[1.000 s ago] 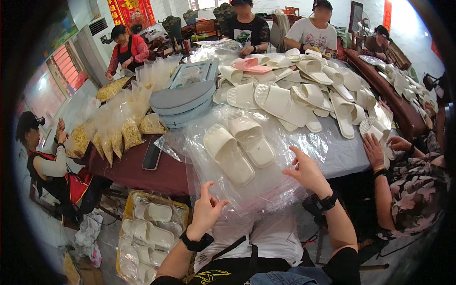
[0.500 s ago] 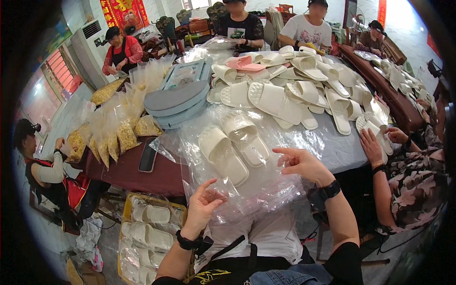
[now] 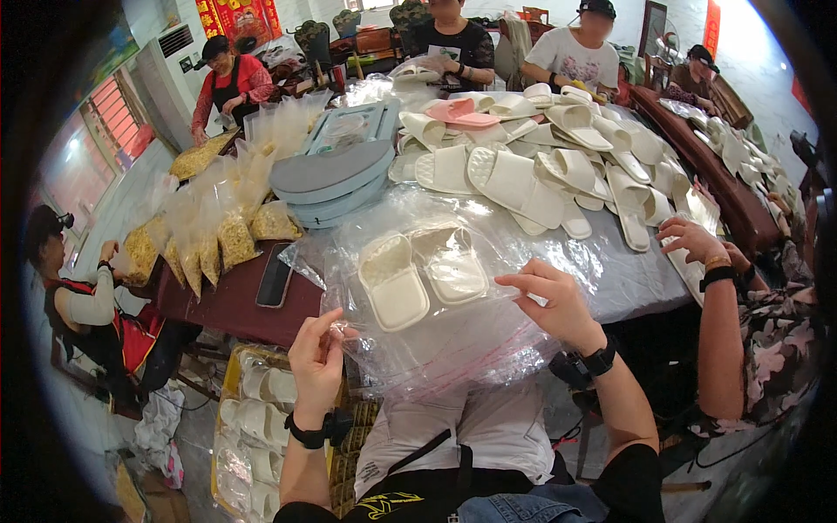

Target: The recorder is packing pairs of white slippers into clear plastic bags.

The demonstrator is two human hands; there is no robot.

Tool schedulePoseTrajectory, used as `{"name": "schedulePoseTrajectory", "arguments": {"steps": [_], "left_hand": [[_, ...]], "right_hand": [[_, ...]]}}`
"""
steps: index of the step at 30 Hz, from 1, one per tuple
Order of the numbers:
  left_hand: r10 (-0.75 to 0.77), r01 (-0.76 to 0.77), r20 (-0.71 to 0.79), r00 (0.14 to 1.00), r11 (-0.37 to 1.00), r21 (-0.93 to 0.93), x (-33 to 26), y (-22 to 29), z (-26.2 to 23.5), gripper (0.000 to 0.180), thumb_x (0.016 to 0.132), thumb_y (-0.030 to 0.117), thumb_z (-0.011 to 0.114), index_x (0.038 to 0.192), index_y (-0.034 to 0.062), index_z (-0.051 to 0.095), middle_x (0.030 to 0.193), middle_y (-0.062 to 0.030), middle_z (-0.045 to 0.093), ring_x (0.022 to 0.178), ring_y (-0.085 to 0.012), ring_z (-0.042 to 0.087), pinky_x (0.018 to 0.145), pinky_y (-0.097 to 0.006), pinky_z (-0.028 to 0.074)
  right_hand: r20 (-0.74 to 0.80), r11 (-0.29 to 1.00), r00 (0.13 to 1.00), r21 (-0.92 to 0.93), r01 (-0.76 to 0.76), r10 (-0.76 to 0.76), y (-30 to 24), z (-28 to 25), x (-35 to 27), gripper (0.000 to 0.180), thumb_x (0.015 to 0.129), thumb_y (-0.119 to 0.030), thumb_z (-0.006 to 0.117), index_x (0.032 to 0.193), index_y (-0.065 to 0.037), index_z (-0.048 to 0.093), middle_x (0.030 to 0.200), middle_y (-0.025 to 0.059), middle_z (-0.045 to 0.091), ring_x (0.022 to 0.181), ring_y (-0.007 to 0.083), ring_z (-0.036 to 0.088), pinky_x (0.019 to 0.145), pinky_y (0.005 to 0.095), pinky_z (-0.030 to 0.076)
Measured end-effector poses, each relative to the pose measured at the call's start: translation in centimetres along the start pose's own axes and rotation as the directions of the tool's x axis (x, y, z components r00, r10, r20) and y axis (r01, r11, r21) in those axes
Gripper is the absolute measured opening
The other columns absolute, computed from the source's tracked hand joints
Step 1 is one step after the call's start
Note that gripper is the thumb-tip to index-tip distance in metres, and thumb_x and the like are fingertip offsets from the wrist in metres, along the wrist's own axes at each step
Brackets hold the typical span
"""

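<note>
Two hands pinch the near edge of a clear plastic bag (image 3: 453, 288): the left hand (image 3: 316, 362) at its left corner, the right hand (image 3: 549, 296) at its right. Between and just beyond them, a pair of cream slippers (image 3: 423, 275) lies inside. Uneven pulling could probably tear the film. Farther off sits a heap of loose slippers (image 3: 558, 148).

Single head-worn fisheye view, looking steeply down and forward, close over table (image 3: 235, 305), edges bending at rim
</note>
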State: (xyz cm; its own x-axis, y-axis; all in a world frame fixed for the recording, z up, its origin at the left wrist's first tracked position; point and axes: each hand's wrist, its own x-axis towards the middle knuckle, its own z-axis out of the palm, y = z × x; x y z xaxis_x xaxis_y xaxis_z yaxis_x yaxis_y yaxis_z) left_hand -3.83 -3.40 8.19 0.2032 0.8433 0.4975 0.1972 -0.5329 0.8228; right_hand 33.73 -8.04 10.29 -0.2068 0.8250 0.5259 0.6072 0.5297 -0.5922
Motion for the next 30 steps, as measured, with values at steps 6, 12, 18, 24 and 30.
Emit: {"name": "schedulePoseTrajectory", "arguments": {"steps": [6,12,18,24,30], "left_hand": [[-0.037,0.031,0.033,0.999,0.985,0.172,0.3,-0.1,0.2,0.053,0.084,-0.020,0.048,0.127,0.0047,0.067,0.099,-0.0033,0.054,0.093,-0.0113,0.065,0.067,-0.020,0.047],[-0.134,0.165,0.244,0.960,0.980,-0.109,-1.2,-2.1,2.4,0.079,0.080,-0.019,0.058,0.152,0.0085,0.041,0.117,-0.0067,0.036,0.105,-0.0179,0.067,0.073,-0.022,0.053],[-0.373,0.419,0.199,0.906,0.852,-0.314,-2.0,-3.1,3.6,0.081,0.086,-0.016,0.063,0.155,0.0102,0.029,0.123,-0.0115,0.042,0.099,-0.0273,0.074,0.072,-0.030,0.061],[-0.514,0.718,0.503,0.695,0.449,-0.533,-1.7,-1.9,1.1,0.084,0.092,-0.011,0.058,0.162,0.0171,0.019,0.121,-0.0252,0.067,0.099,-0.0246,0.073,0.076,-0.029,0.060],[-0.364,0.708,0.608,0.706,0.336,-0.622,-1.1,-1.5,0.7,0.084,0.097,0.001,0.064,0.164,0.0215,0.016,0.113,-0.0219,0.071,0.102,-0.0244,0.073,0.081,-0.032,0.061]], "right_hand": [[-0.029,0.997,0.998,-0.041,-0.062,0.061,-1.5,0.8,0.4,0.064,0.079,0.004,0.077,0.139,-0.015,0.065,0.103,0.0084,0.061,0.076,0.0187,0.060,0.071,0.0310,0.052],[0.107,0.911,0.907,-0.123,-0.394,0.407,-2.4,-0.2,-0.1,0.081,0.080,-0.006,0.084,0.152,-0.018,0.051,0.110,0.0115,0.062,0.073,0.0177,0.060,0.071,0.0302,0.054],[0.272,0.814,0.798,0.079,-0.576,0.538,-2.5,-2.2,1.6,0.068,0.084,-0.015,0.083,0.146,-0.011,0.058,0.103,0.0114,0.069,0.077,0.0148,0.063,0.071,0.0289,0.054],[0.549,0.492,0.660,0.442,-0.750,0.512,-1.3,-2.4,2.3,0.049,0.093,-0.012,0.076,0.140,-0.004,0.063,0.104,0.0050,0.070,0.077,0.0076,0.060,0.069,0.0227,0.051],[0.374,0.275,0.769,0.779,-0.564,0.518,-0.7,-0.1,1.8,0.038,0.097,0.004,0.062,0.135,0.009,0.061,0.109,0.0083,0.071,0.088,0.0094,0.064,0.079,0.0214,0.052]]}}
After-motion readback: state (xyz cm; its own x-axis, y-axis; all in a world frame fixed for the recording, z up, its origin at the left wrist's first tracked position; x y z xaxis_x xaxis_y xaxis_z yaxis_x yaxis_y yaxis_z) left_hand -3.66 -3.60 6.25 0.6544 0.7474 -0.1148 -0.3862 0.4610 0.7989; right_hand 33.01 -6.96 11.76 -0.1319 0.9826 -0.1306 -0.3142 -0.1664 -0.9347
